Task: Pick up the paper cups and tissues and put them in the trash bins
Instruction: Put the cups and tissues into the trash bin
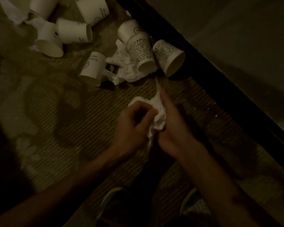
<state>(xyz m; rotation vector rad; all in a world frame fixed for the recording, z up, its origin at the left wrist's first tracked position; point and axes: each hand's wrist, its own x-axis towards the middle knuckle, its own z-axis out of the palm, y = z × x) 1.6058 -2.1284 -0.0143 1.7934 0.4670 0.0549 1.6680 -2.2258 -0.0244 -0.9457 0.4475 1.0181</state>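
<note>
Grip closed on both sides, left hand (134, 123) and right hand (172, 128) pinching one crumpled white tissue (158, 119) between them above the carpet floor (64, 120), tipped paper cups (143, 51) and loose tissues (128, 69) lying farther off beside the dark baseboard (203, 71).

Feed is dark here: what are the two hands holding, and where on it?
A crumpled white tissue, bunched between both hands: left hand grips its left side, right hand its right side.

- View: single, head-worn, wide-angle.
- Facing: forward and steeply down onto carpet (64, 128); baseboard (203, 71) crosses diagonally at right.
- Range: close; left hand (133, 126) and right hand (174, 128) mid-frame, shoes (116, 205) at bottom edge.
</note>
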